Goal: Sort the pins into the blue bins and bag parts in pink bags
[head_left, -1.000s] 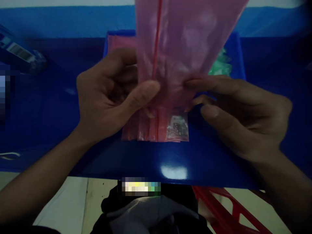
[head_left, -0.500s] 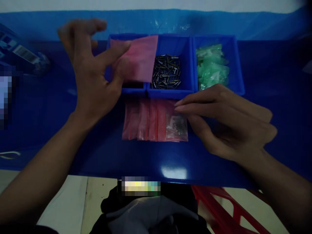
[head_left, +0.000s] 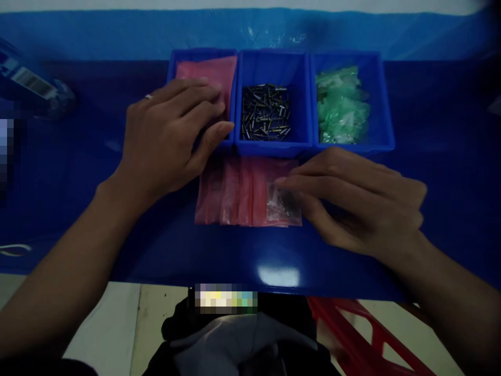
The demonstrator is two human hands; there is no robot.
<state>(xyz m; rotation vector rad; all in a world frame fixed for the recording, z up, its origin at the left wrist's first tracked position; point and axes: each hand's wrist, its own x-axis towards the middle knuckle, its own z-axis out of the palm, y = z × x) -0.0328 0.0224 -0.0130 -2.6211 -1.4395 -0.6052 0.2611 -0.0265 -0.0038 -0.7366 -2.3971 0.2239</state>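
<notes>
My left hand [head_left: 172, 136] lies flat, fingers stretched, over the near rim of the left blue bin [head_left: 172, 60], resting on the pink bags [head_left: 211, 70] inside it. My right hand [head_left: 360, 201] rests on the blue table [head_left: 97, 183], fingers extended, with its fingertips touching the row of overlapping pink bags [head_left: 238, 193] in front of the bins. The rightmost bag in that row [head_left: 284, 206] holds small metal parts. Neither hand grips anything.
The middle blue bin [head_left: 274, 65] holds several small dark metal pins. The right blue bin [head_left: 376, 68] holds green bags. A dark object with a label [head_left: 35, 86] lies at the far left. A red frame [head_left: 364, 334] shows under the table's near edge.
A second ago both hands held a pink bag up close. The left hand then carried it to the left bin and now lies flat on it. The right hand dropped to the bag row.
</notes>
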